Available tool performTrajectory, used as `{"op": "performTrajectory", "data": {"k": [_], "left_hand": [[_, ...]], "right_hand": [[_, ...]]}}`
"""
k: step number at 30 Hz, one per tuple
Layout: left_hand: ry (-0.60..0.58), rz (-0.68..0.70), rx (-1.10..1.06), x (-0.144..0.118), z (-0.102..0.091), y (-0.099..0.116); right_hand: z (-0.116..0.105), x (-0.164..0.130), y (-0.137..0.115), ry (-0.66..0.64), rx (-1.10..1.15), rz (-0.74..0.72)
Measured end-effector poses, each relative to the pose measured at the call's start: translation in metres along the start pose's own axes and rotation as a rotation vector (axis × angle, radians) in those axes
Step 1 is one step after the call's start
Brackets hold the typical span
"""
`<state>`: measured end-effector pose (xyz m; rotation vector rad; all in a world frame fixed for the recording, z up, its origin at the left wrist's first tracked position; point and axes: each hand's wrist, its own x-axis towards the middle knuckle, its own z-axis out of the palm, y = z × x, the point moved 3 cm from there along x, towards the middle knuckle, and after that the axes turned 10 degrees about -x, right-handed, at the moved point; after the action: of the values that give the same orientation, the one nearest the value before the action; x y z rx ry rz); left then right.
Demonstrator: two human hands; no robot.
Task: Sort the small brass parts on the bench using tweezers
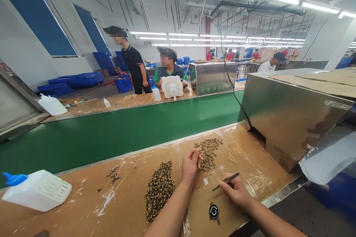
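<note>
My left hand [191, 163] is closed in a pinch at the edge of a loose spread of small brass-and-dark parts [209, 152]; what its fingertips hold is too small to make out. In my right hand [236, 189] are dark tweezers [226, 182], gripped like a pen with the tip pointing down to the left. A heap of similar brass-and-dark parts [160, 189] lies left of my left forearm. Tiny tan pieces [235, 152] are scattered beyond my right hand. Below the tweezers sits a small round black object [214, 211] with a shiny top.
A white bottle with a blue cap [39, 190] lies on the left of the brown bench, near a few loose parts [114, 174]. Behind runs a green conveyor belt [133, 126]. A metal housing [289, 114] stands at right. Across the belt, a person sits behind a white fan [172, 87].
</note>
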<state>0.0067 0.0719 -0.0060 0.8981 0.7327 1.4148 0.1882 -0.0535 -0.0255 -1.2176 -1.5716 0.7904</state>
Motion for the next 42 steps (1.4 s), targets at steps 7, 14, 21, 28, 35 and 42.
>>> {"op": "performTrajectory", "data": {"k": [7,14,21,28,35,42], "left_hand": [[0.011,0.002,-0.012,-0.002,0.004,0.003],[0.03,-0.004,-0.01,-0.003,0.006,0.003],[0.068,-0.017,-0.049,-0.004,0.01,0.002],[0.003,0.057,-0.015,0.003,0.011,-0.007],[0.012,0.13,0.038,0.004,0.008,-0.005],[-0.039,0.11,0.029,0.003,0.013,-0.003]], "right_hand": [[0.002,0.002,-0.004,-0.042,-0.044,-0.029],[0.002,0.001,-0.002,-0.046,-0.12,-0.08],[-0.006,-0.004,-0.029,-0.061,-0.155,-0.161],[-0.008,-0.002,-0.034,-0.127,-0.163,-0.132],[-0.016,-0.008,-0.048,-0.172,-0.208,-0.191],[-0.02,-0.023,-0.05,-0.343,-0.247,-0.251]]}}
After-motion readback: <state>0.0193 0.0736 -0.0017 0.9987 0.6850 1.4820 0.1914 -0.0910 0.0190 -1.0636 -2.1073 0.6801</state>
